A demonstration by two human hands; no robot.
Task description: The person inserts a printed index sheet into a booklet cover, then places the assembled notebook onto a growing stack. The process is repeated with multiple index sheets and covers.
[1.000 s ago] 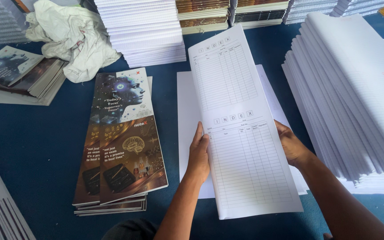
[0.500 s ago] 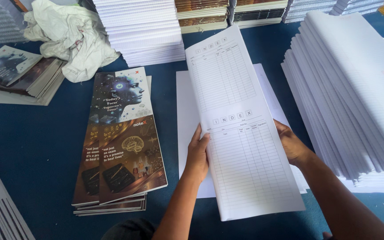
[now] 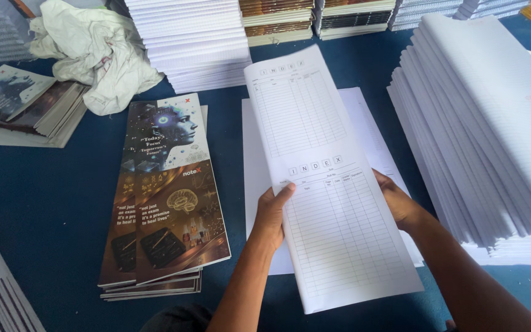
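We grip the long printed sheet (image 3: pixel 327 184) with our left hand (image 3: pixel 271 212) and right hand (image 3: pixel 397 203), fingers closed on its edges, above plain sheets (image 3: pixel 253 154); covers (image 3: pixel 167 197) at 9 o'clock lie unused.

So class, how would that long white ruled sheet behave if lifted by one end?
The ruled sheet would likely droop: it looks thin, and both the left hand and right hand support it. Probably light, and easily creased.

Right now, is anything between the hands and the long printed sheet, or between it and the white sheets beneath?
Nothing visible. The left hand and right hand grip the printed sheet by its edges, directly above the white sheets.
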